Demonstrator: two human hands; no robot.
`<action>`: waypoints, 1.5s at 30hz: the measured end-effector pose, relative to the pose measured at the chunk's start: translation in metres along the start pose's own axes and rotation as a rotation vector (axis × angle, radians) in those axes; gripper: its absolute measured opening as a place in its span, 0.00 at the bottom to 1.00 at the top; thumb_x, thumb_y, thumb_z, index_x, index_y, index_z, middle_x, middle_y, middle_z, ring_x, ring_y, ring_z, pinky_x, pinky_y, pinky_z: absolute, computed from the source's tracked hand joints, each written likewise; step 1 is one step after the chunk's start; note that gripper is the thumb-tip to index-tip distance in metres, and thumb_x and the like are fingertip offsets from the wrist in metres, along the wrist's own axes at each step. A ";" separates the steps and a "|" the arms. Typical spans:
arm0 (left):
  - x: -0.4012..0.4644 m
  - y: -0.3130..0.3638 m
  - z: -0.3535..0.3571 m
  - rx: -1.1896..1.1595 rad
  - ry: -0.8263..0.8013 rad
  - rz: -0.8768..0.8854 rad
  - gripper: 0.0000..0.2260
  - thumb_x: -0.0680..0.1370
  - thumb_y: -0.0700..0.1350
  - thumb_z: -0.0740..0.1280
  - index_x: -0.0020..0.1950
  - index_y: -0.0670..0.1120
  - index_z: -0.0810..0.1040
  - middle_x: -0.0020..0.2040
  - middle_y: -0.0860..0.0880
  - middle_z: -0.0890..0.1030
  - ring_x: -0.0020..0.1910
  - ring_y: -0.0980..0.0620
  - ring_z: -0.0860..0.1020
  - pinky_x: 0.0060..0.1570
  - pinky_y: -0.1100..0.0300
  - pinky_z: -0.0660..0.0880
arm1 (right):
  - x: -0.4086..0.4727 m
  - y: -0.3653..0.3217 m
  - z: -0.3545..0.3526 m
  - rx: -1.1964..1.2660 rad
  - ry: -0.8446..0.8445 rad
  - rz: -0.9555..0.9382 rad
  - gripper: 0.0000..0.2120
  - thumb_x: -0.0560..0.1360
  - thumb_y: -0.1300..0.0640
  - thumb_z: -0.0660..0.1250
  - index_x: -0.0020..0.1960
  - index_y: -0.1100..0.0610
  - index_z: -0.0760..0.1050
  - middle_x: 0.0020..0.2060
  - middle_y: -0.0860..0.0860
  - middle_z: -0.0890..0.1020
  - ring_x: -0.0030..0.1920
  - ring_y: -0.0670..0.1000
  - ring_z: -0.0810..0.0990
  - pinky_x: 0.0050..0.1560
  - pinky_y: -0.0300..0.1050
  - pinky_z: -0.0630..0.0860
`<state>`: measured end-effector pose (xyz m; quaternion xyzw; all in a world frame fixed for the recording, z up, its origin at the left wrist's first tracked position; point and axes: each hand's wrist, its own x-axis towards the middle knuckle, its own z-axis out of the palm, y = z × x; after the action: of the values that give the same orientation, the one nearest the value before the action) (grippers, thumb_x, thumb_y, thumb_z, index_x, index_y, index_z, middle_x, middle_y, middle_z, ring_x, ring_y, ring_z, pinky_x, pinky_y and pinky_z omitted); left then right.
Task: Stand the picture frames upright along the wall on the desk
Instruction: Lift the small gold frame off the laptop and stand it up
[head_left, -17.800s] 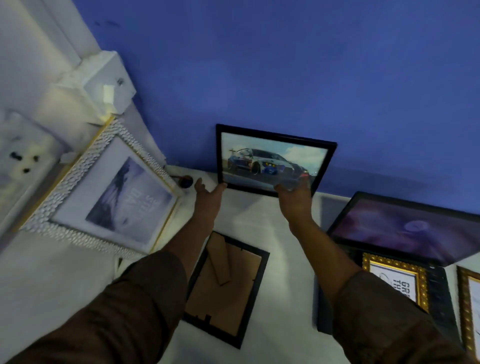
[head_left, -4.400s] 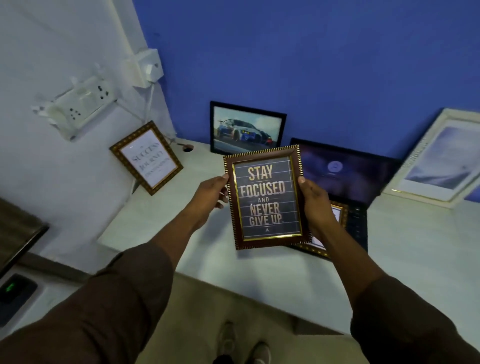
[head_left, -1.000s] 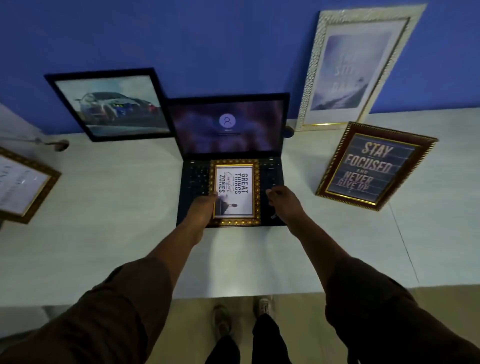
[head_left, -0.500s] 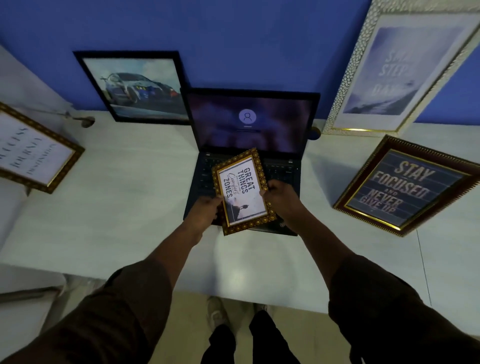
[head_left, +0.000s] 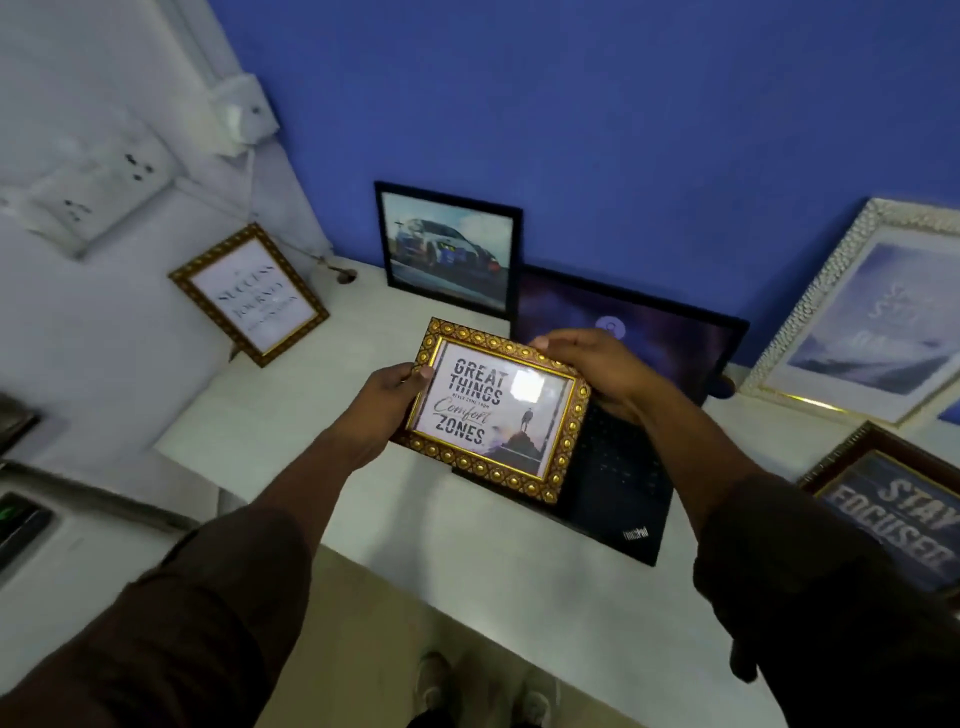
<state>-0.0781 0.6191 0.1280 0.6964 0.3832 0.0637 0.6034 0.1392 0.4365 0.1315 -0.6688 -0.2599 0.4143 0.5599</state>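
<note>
Gold frame (head_left: 493, 410) now lifted off laptop (head_left: 618, 467), gripped by left hand (head_left: 387, 402) and right hand (head_left: 592, 366); four frames stand beyond, this one left.

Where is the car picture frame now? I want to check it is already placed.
The car picture frame stands against the blue wall at centre left of the head view, just left of the open laptop.
</note>
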 end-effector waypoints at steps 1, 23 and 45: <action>-0.004 -0.001 -0.006 -0.064 0.056 -0.007 0.15 0.84 0.53 0.62 0.60 0.46 0.83 0.52 0.45 0.89 0.50 0.42 0.87 0.50 0.44 0.84 | 0.006 -0.006 0.006 0.109 0.014 0.011 0.15 0.79 0.54 0.69 0.55 0.67 0.82 0.48 0.62 0.85 0.47 0.58 0.82 0.54 0.50 0.76; 0.062 -0.050 -0.157 -0.835 -0.165 -0.389 0.42 0.75 0.77 0.51 0.75 0.49 0.74 0.73 0.40 0.76 0.71 0.35 0.74 0.75 0.33 0.61 | 0.148 -0.020 0.173 0.155 0.124 0.178 0.22 0.83 0.42 0.58 0.44 0.52 0.85 0.38 0.49 0.89 0.36 0.48 0.88 0.42 0.44 0.82; 0.226 -0.121 -0.210 -0.722 0.122 -0.383 0.38 0.80 0.71 0.46 0.67 0.47 0.81 0.65 0.41 0.83 0.65 0.39 0.80 0.65 0.35 0.74 | 0.290 0.046 0.227 0.411 0.197 0.401 0.37 0.73 0.28 0.60 0.68 0.55 0.78 0.61 0.58 0.84 0.63 0.59 0.82 0.69 0.59 0.73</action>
<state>-0.0915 0.9203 -0.0088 0.3511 0.4938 0.1217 0.7862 0.0933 0.7821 0.0041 -0.6164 0.0222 0.4937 0.6131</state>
